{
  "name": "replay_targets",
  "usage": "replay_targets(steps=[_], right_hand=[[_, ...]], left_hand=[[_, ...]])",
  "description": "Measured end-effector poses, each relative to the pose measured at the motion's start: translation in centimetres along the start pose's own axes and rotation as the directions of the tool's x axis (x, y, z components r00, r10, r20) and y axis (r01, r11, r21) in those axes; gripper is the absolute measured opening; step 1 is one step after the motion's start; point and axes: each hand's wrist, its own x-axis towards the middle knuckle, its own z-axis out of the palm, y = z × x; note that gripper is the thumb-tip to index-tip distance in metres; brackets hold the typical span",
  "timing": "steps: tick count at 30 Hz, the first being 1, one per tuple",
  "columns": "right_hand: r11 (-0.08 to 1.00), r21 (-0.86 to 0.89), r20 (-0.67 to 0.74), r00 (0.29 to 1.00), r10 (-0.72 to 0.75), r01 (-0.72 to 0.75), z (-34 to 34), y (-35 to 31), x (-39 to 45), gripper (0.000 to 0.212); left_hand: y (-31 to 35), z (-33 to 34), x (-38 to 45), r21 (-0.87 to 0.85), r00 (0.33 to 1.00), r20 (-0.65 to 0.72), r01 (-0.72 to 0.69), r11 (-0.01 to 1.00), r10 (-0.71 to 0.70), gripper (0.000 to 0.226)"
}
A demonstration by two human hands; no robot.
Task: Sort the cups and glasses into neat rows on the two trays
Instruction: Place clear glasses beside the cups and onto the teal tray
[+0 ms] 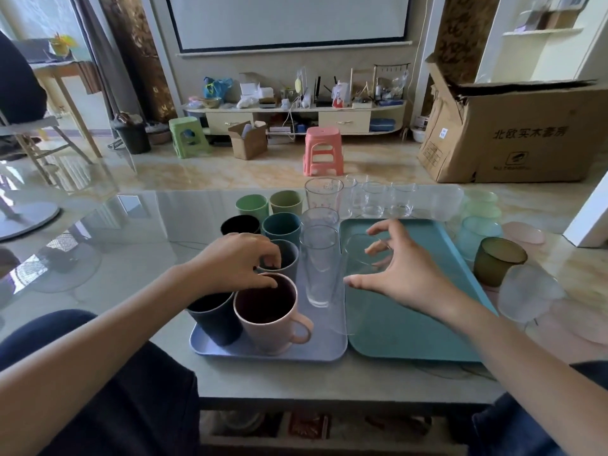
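A lavender tray (296,353) holds a pink mug (273,327), a navy cup (214,320), a grey cup (291,255), more coloured cups behind, and a column of tall clear glasses (319,271). My left hand (235,263) curls over the grey cup's near rim, fingertips inside it and thumb by the pink mug's rim. To the right lies a teal tray (411,337). On its left part is one clear glass (362,258). My right hand (404,274) arches around that glass, thumb against its side and fingertips at its rim.
Small clear glasses (373,200) stand on the table behind the teal tray. Right of that tray are mint cups (482,225), an olive tumbler (498,264), a frosted glass (526,297) and a pink saucer (523,232). The table's front edge is near my knees.
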Motion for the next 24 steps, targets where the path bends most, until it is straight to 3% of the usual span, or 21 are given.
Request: replay_targets(steps=[2,7,11,24], right_hand=[[1.000,0.008,0.029,1.000,-0.005,0.005,0.6,-0.2,-0.2,0.075],[0.999,0.032,0.104,0.994,-0.020,0.017,1.8,-0.1,-0.9,0.077],[0.999,0.039,0.117,0.992,-0.042,0.038,2.7,-0.1,-1.2,0.077],[0.994,0.092,0.203,0.976,-0.077,0.060,4.9,-0.8,-1.0,0.074]], left_hand=[[0.0,0.8,-0.1,0.067,1.000,-0.029,-0.001,0.998,0.003,0.026],[-0.2,1.9,0.1,0.006,0.990,-0.126,0.064,0.998,-0.063,0.009],[-0.1,2.8,0.0,-0.029,0.973,-0.215,0.082,0.996,-0.087,0.011],[-0.4,3.3,-0.4,-0.209,0.960,-0.266,0.033,0.977,-0.089,0.008]])
